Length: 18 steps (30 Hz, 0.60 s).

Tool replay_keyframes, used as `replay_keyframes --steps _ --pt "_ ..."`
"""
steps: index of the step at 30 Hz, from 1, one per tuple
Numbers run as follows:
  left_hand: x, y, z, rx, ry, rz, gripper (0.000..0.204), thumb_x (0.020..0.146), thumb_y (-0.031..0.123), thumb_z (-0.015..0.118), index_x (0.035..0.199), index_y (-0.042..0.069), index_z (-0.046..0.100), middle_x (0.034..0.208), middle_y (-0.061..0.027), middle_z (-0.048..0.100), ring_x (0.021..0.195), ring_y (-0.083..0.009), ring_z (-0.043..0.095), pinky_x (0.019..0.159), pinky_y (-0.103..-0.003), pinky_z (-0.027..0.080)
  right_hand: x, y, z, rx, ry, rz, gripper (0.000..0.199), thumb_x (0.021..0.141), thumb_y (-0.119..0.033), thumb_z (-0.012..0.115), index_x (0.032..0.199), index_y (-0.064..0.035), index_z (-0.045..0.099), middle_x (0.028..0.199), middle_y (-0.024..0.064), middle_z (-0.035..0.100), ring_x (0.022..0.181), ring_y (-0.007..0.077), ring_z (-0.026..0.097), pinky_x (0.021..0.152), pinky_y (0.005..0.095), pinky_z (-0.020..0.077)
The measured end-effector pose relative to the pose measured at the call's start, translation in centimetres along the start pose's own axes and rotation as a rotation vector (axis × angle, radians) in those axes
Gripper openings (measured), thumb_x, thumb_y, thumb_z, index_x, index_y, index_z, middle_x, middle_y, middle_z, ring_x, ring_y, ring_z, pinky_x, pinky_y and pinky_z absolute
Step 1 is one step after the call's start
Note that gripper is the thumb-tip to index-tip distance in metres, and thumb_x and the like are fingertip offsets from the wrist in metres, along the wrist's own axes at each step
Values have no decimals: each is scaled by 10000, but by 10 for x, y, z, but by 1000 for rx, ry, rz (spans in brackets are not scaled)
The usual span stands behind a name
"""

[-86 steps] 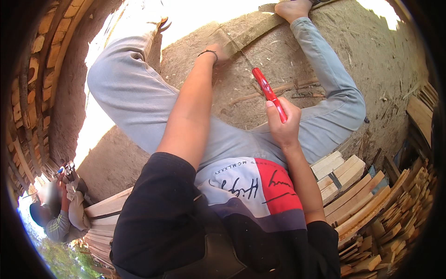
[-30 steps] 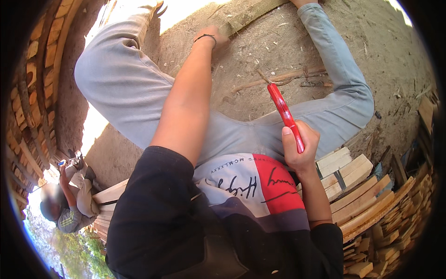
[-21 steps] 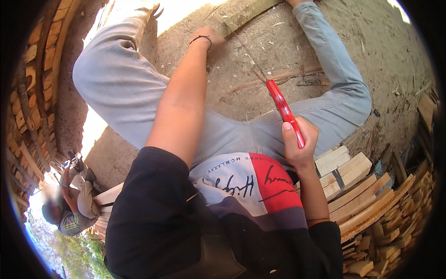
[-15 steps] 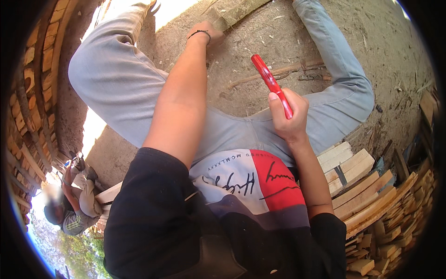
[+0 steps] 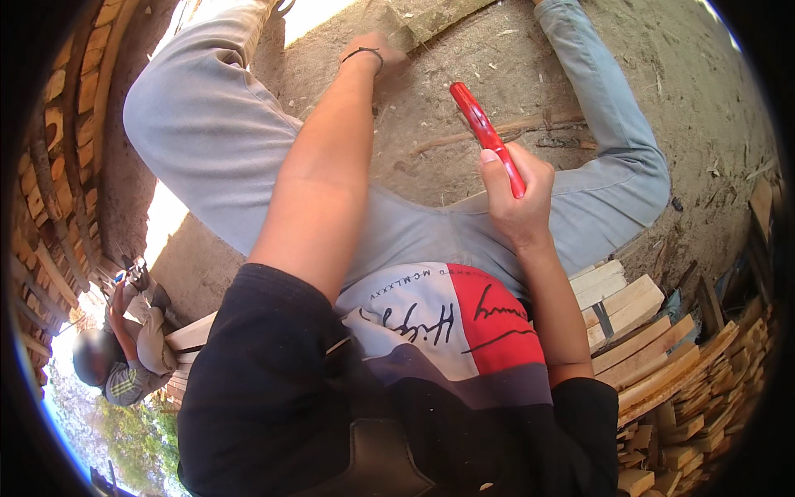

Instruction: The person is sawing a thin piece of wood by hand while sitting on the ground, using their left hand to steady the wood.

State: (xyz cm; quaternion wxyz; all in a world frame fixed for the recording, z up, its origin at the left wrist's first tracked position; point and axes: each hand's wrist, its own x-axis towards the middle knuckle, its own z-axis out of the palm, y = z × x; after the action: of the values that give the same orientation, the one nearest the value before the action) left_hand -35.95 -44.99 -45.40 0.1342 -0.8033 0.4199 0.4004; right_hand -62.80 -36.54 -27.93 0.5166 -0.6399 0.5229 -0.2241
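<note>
My left hand (image 5: 374, 51), with a dark band at the wrist, grips the near end of a rough wooden piece (image 5: 435, 18) lying on the dirt between my spread legs. My right hand (image 5: 517, 199) is closed around a red-handled cutting tool (image 5: 484, 132), held up above my lap and angled up-left toward the wood. The blade is not clear to see in this view, and the tool is apart from the wood. I sit in grey trousers and a dark shirt with red and white panels.
Thin sticks (image 5: 505, 134) lie on the dirt ground ahead. Stacked wooden slats (image 5: 638, 319) are under and right of me. A curved wall of stacked blocks (image 5: 58, 166) rises at left. Another person (image 5: 124, 356) crouches at lower left.
The tool's blade was on the wooden piece, then my right hand drew it back toward my body and lifted it. My left hand stayed on the wood.
</note>
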Motion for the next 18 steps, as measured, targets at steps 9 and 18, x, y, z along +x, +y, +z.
replay_keyframes --steps 9,18 --pt "4 -6 7 4 9 9 485 736 370 685 1118 75 734 1149 -176 708 1050 -317 687 898 -427 550 5 6 -4 15 15 14 279 886 -131 640 657 -10 534 525 63 445 460 139 428 462 335 320" --pt "-2 -10 3 33 47 16 475 734 376 688 1118 102 735 1134 -150 715 1041 -288 692 879 -409 554 -44 -3 -36 30 -17 35 317 920 -171 637 672 -9 524 537 41 453 483 111 393 466 316 310"
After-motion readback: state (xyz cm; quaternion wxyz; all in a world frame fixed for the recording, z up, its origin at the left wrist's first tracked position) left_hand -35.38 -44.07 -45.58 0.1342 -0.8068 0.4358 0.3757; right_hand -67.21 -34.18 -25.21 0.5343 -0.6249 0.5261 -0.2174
